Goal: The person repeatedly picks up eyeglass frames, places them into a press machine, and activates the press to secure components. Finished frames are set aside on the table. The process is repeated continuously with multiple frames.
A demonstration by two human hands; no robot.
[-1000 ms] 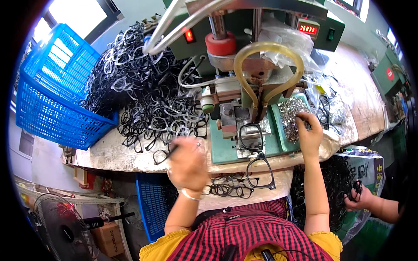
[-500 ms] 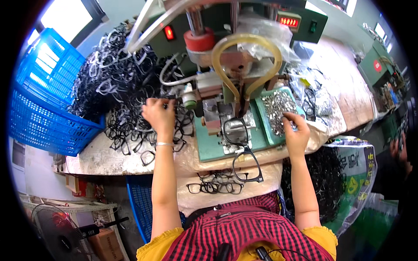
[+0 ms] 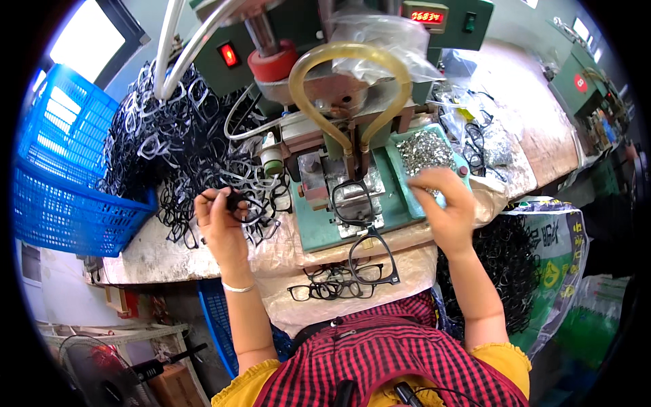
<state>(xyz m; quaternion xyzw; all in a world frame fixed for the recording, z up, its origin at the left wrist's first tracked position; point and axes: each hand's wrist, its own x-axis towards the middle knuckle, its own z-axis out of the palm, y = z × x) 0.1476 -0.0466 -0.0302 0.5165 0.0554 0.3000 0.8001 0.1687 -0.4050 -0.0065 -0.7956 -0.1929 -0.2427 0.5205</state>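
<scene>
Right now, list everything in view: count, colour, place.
machine: one, green, centre
bag: one, clear, on machine
mounted frame: one, black, machine front
tray: one, green, right of machine
parts: many, silver, in tray
pile: uncountable frames, black-grey, left
loose frames: several, black, near lap
baskets: at least two, blue, left
bench: one, pale, centre
sack: one, green, right
fan: one, dark, lower left
box: one, brown, lower left
apron: one, red-black, bottom
left hand: one, bare, holding black frame
right hand: one, bare, by tray

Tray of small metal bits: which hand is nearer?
Right. The right hand is at the near end of the tray; the left hand is left of the machine, by the frame pile.
</scene>
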